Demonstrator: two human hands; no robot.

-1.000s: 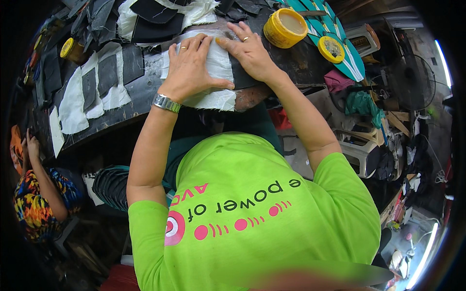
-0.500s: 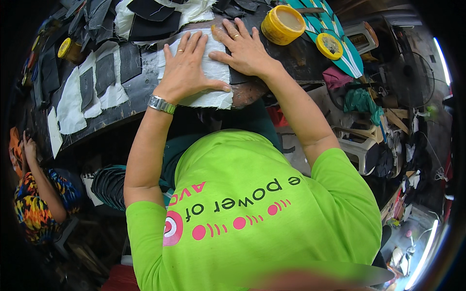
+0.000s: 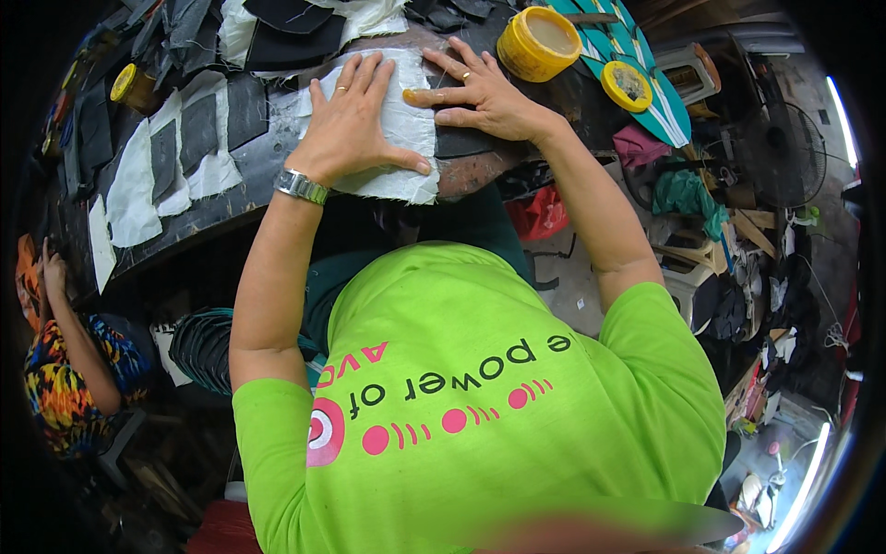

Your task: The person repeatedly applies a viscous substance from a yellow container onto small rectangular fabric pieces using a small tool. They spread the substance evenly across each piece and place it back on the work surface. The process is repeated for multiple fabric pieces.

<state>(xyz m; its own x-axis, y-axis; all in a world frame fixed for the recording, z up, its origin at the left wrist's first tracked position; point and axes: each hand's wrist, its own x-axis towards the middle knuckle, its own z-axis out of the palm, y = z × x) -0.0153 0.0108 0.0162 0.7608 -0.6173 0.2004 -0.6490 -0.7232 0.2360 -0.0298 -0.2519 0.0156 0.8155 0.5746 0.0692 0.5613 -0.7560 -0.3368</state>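
One white cloth [image 3: 406, 122] takes centre stage at the near edge of the dark table [image 3: 263, 166], frayed along its near side, and the left hand [image 3: 349, 134] is pressed down across it — fingers extended toward the far side, slightly apart, thumb stretched well out to the right. A metal watch [image 3: 301, 186] sits on that wrist. Over on the right, the right hand [image 3: 489, 100] has its fingers fanned wide, clamped on nothing, the stained index fingertip over the cloth's right edge and a dark piece [image 3: 464, 142] just beneath the thumb. Beyond that hand, far right, stands a yellow tub [image 3: 520, 57] of pale stuff, with a round yellow lid [image 3: 631, 108] near it on green pieces [image 3: 671, 109]. Left along the table, white strips [image 3: 134, 205] lie with dark patches [image 3: 198, 129] on them — and a co-worker's hand [image 3: 55, 270] shows farther left.
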